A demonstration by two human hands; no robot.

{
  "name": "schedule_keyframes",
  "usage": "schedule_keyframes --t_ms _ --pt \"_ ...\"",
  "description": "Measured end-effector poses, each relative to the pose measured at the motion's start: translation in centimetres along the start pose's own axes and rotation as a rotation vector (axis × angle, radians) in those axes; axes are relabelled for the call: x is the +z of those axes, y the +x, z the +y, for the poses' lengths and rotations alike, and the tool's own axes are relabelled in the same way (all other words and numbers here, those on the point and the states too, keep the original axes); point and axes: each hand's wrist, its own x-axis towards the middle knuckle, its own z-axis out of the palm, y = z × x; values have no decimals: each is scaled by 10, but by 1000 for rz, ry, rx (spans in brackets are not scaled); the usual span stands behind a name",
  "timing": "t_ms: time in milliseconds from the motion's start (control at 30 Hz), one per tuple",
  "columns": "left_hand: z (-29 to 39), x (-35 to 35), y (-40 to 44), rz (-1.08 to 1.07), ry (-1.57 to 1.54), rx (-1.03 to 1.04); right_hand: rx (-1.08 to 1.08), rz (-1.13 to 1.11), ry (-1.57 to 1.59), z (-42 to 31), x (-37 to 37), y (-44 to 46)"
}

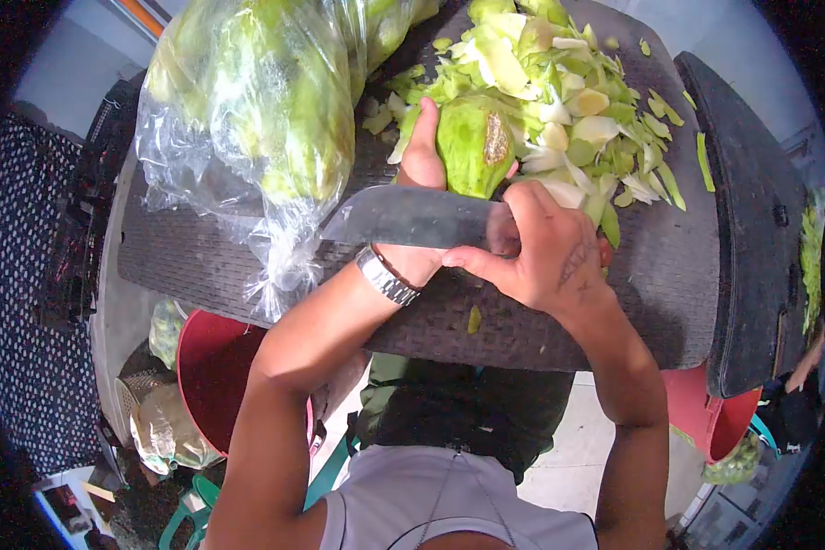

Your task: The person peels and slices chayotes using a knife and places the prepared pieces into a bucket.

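The green fruit (pixel 472 147) is in the left hand (pixel 420 167), held over the middle of the surface (pixel 522 335), its rough brown patch facing up and to the right. The left hand is partly open, curved around the fruit with the thumb along its left side; most of its fingers are hidden beneath. The right hand (pixel 559 261) is closed around the knife (pixel 399 217), whose broad blade points left, crossing over the left wrist just on the near side of the fruit. A clear plastic bag (pixel 280 110) packed with green fruit fills the far left corner, its gathered end trailing toward the near edge. Pale and green peelings (pixel 568 101) are heaped toward the far right corner.
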Motion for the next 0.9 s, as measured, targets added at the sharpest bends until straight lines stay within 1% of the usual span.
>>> schedule_keyframes --t_ms 67,167,367,400,467,500,533,567,633,667,733,833,900 --pt "0 -2 0 12 8 -7 25 -21 31 -1 1 0" --pt "2 -15 3 -131 -73 -56 11 0 24 0 1 1" --pt "0 -6 -2 -90 -39 -45 -4 46 -18 2 1 1" --pt "-1 0 -8 -45 -40 -16 -8 70 -30 5 1 1" --pt "-5 15 -24 40 -40 44 137 43 -32 17 -7 7" --pt "-10 -3 -12 -5 -29 116 211 27 -31 22 -12 10" --pt "-11 -5 -10 -7 -24 106 183 100 -5 23 -14 12" --pt "-11 -6 -10 -10 -20 96 182 65 19 20 -16 11" --pt "-4 -3 -11 -128 -89 -54 170 -2 69 7 -17 7" --pt "-1 -2 -13 -183 -123 -127 69 35 70 4 -11 5" --pt "0 -11 -7 -378 -260 -146 34 13 35 4 -4 4" --pt "-1 -13 -1 -546 -411 -213 18 14 6 3 -4 3" --pt "-1 -11 -7 -542 -452 -246 10 23 17 4 -4 4"
